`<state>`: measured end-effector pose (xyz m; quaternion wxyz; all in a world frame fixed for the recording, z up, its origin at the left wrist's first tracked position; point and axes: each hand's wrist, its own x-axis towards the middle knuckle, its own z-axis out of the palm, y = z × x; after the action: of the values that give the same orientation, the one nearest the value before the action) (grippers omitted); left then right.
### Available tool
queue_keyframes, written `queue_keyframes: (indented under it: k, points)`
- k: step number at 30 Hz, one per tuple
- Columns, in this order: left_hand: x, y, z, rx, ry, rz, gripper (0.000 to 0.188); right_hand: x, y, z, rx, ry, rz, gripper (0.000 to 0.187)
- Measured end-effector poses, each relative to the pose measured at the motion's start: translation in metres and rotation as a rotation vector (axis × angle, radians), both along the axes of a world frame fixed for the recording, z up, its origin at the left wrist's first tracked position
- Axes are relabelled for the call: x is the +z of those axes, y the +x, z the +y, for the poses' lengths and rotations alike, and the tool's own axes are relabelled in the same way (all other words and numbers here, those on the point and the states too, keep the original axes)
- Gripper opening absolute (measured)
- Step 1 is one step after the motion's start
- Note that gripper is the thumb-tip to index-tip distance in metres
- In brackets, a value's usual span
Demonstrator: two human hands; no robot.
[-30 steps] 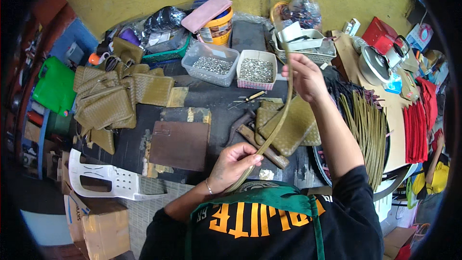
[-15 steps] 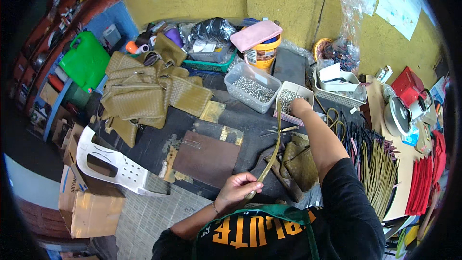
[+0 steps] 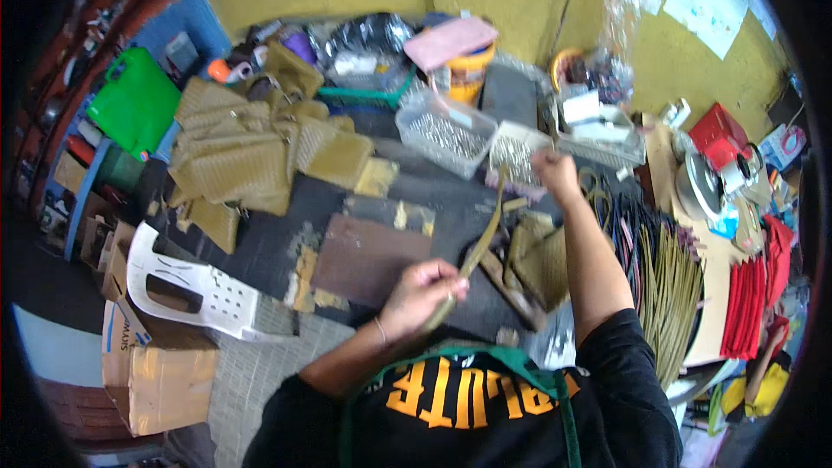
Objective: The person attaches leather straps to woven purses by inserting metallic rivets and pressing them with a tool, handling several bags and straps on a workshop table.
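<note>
My left hand (image 3: pixel 422 297) is closed, pinching a narrow olive strap (image 3: pixel 487 238) just above the table's near edge. The strap runs up and away from it, its far end close to a white box (image 3: pixel 518 180) of small silvery metal pieces (image 3: pixel 513 152). My right hand (image 3: pixel 555 173) is at that box's right edge, its fingers drawn together. Blur hides what is between them. Left of the box stands a clear plastic tub (image 3: pixel 449 158) of similar metal pieces. Below my right forearm lies a folded olive woven piece (image 3: pixel 539 264).
A brown mat (image 3: pixel 368 260) lies mid-table. Olive woven pouches (image 3: pixel 234 156) are piled at the left. Olive straps (image 3: pixel 663 303) and red strips (image 3: pixel 744 308) hang at the right. A white plastic chair (image 3: pixel 195 295) stands at the table's left front, beside a cardboard box (image 3: pixel 169 377).
My right hand has lifted from among the metal pieces to the box's right edge. The left hand still grips the strap. The whole view has shifted slightly.
</note>
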<state>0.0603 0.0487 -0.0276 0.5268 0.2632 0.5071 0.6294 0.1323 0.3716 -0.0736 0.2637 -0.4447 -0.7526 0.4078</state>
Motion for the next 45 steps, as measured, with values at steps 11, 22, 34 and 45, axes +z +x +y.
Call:
queue_keyframes:
  k: [11, 22, 34, 45]
  points:
    - [0.009, -0.006, 0.009, -0.094, 0.051, 0.102, 0.006, 0.042, 0.073, -0.246, 0.255, -0.877, 0.879, 0.007]
    - [0.013, 0.001, -0.011, -0.166, 0.163, 0.518, 0.008, 0.031, 0.073, -0.272, 0.224, -0.781, 0.988, 0.009]
    - [0.02, -0.003, -0.009, -0.18, 0.251, 0.823, 0.009, 0.03, 0.064, -0.278, 0.159, -0.294, 0.752, 0.007]
    - [0.02, 0.001, -0.007, -0.29, 0.152, 0.534, 0.008, 0.034, 0.071, -0.268, 0.183, -0.392, 0.907, 0.022]
